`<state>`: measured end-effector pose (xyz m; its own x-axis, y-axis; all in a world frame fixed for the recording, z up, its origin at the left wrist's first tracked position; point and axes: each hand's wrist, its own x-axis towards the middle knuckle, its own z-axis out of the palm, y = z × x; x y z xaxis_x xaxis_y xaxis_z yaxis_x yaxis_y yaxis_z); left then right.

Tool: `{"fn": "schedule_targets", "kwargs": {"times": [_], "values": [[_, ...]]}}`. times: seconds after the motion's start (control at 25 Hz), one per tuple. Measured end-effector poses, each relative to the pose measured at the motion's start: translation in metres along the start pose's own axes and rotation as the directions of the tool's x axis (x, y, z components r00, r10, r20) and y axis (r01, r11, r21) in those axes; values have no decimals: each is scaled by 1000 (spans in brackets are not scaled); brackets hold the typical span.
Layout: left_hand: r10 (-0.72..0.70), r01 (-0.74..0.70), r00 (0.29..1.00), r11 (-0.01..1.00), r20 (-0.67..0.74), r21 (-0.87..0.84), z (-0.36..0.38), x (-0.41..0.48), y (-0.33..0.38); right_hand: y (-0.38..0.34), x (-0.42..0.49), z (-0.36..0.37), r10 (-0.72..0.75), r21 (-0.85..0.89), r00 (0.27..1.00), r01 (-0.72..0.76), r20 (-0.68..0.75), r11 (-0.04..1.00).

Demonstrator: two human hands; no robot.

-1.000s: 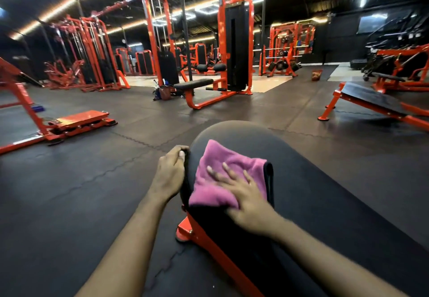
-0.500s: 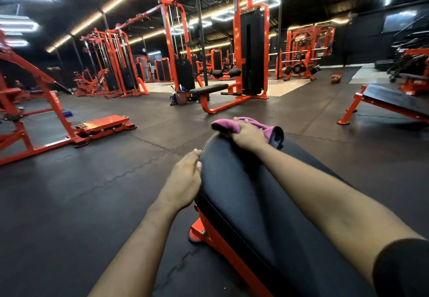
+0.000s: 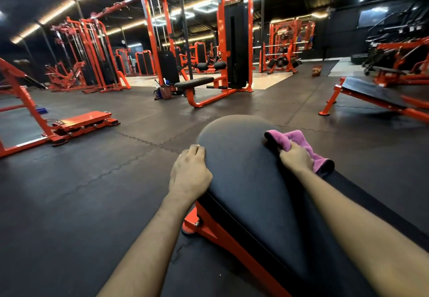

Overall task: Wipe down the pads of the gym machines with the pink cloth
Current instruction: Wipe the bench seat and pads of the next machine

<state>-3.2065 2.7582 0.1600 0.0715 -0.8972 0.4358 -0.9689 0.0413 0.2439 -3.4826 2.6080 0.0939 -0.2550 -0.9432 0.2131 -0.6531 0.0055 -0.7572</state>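
Black padding fills the near view: the bench pad (image 3: 243,169) runs away from us to a rounded end, on an orange frame (image 3: 220,231) whose foot sits on the dark rubber floor (image 3: 81,192). Our left hand (image 3: 189,173) rests on the pad's left edge, fingers curled over the rim and holding it. Our right hand (image 3: 296,158) grips the pink cloth (image 3: 299,140), bunched against the pad's right edge near the rounded end; one end of the cloth pokes forward of the knuckles, the other trails back beside the wrist.

Nothing lies on the pad between our hands. Beyond the bench, well apart, a tall orange pulldown machine (image 3: 234,41) stands with its black seat (image 3: 193,82) facing left, and a small cluster of bags and bottles (image 3: 163,91) sits on the floor just beside that seat. To the left lies a low orange platform (image 3: 86,120); to the right, a slanted bench (image 3: 371,92) with a black board. A plate rack (image 3: 290,41) stands against the far wall.
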Motion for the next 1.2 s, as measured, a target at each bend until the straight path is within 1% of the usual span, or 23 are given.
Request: {"fn": "schedule_targets", "kwargs": {"times": [0.08,0.16,0.24,0.32,0.48,0.56,0.68,0.76,0.88,0.96,1.08,1.2], "values": [[42,-37,997,996,-58,84,3,0,5,12,-20,2,30,-60,1000,-30,-11,998],[137,-132,986,990,-100,54,14,2,15,20,-45,-2,60,-86,997,-63,-39,994],[253,-252,966,967,-48,26,30,0,31,28,-69,-8,86,-105,994,-92,-64,990],[316,-314,949,945,-6,95,44,-3,42,43,-93,-12,143,-114,985,-154,-101,981],[324,-314,946,932,-29,180,53,-2,43,73,-142,-17,274,-136,947,-298,-169,945],[325,-314,945,928,-23,202,53,-1,41,73,-166,-21,318,-151,925,-351,-205,924],[341,-331,940,921,-13,206,52,-6,47,72,-210,-28,390,-150,876,-442,-282,884],[376,-376,926,911,30,171,57,-14,57,76,-236,-33,439,-156,841,-503,-317,850],[516,-524,848,851,120,41,79,-39,90,94,-260,-40,507,-137,792,-575,-340,807],[604,-605,774,794,191,-60,99,-63,120,116,-273,-47,556,-112,752,-625,-354,773],[684,-675,676,724,275,-143,129,-96,156,158,-291,-59,644,-94,679,-711,-353,697],[724,-713,610,679,323,-175,149,-113,181,194,-303,-74,704,-58,614,-766,-357,640]]}}
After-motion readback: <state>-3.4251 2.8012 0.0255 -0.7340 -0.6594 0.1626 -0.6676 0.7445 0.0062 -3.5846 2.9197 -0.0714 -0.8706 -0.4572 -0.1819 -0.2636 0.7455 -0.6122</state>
